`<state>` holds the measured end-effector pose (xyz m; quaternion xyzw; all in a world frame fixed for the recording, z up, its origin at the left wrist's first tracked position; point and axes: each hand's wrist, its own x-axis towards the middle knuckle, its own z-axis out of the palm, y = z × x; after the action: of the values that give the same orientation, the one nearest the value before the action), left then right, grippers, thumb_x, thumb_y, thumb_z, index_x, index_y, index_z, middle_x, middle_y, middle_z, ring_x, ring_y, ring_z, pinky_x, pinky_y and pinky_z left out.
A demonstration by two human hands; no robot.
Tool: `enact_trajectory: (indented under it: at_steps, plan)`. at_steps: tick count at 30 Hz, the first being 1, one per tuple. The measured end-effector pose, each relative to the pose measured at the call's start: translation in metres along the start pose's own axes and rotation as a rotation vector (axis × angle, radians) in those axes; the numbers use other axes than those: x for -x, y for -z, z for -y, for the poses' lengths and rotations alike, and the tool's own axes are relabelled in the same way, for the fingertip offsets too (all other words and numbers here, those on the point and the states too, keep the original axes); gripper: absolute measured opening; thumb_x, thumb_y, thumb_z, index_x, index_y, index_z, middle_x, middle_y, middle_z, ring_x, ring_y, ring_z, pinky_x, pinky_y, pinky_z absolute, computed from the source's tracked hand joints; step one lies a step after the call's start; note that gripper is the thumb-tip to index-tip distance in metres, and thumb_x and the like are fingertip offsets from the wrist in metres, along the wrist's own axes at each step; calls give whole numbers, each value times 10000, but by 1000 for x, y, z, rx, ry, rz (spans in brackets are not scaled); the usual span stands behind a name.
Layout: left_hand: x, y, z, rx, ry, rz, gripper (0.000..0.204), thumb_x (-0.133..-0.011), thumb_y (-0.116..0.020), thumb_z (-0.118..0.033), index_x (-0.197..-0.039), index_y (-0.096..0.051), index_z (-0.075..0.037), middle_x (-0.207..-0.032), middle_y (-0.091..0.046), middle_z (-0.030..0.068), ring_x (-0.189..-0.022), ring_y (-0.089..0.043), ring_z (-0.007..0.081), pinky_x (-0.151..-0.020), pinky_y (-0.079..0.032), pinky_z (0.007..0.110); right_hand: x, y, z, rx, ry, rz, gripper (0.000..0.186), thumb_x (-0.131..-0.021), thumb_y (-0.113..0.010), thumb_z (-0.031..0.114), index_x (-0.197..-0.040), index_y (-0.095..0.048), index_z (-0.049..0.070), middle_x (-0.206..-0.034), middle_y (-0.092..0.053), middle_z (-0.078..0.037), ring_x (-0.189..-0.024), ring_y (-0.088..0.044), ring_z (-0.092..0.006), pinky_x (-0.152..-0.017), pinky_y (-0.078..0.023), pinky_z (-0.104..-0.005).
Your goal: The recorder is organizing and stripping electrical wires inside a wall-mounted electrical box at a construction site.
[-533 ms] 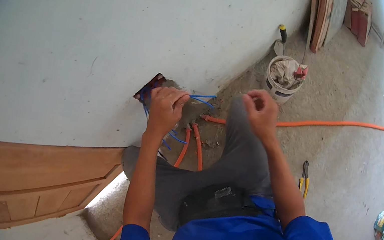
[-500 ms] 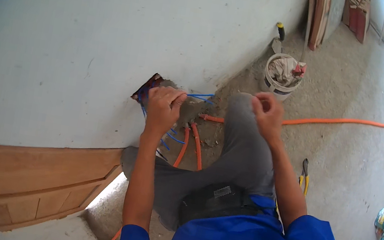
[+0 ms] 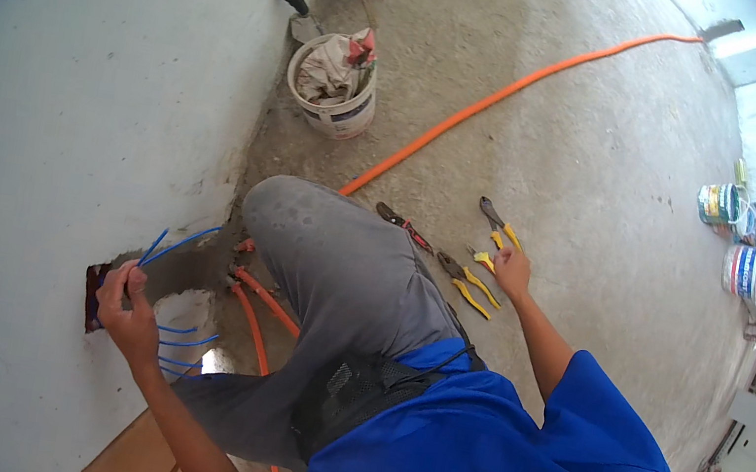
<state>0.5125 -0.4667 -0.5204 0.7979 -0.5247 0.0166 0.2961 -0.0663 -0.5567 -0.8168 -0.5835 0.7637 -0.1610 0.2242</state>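
My left hand (image 3: 127,312) pinches a pair of blue wires (image 3: 158,249) in front of a square hole (image 3: 94,294) in the wall. More blue wires (image 3: 188,340) stick out below that hand. On the floor to the right, the fingers of my right hand (image 3: 513,273) are curled at the handles of yellow-handled pliers (image 3: 494,214); how firmly they grip is hard to see. Another yellow-handled tool (image 3: 482,258), partly hidden, lies by those fingers. Combination pliers (image 3: 467,283) with yellow handles and a red-and-black hand tool (image 3: 405,226) lie nearer my knee.
Orange conduits (image 3: 255,327) rise by the wall beside my leg, and a long orange conduit (image 3: 480,103) crosses the floor. A white bucket (image 3: 342,120) holding a crumpled bag stands near a trowel (image 3: 293,2). Paint buckets (image 3: 744,271) stand far right. A wooden panel (image 3: 129,455) is at lower left.
My view has turned right. My right hand has left the space above my knee and come down to the pliers on the floor. My left hand stays on the wires by the hole.
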Motion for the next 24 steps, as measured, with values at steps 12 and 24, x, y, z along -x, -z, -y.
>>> enact_trajectory:
  at_steps: [12, 24]
  plan:
    - [2, -5, 10, 2, 8, 2, 211, -936, -587, -191, -973, -654, 6, -835, -634, 70, -802, -568, 212, -755, -436, 332, 89, -43, 3, 52, 42, 268, 96, -749, -607, 135, -765, -646, 49, -783, -637, -175, -779, -620, -362, -699, -490, -451]
    - [3, -12, 43, 9, 146, 27, 279, -956, -564, -186, -1051, -635, 67, -924, -655, 141, -845, -604, 232, -792, -492, 348, 91, -71, 10, 81, 59, 620, 166, -736, -586, 201, -780, -651, 54, -748, -645, -192, -708, -635, -378, -655, -493, -495]
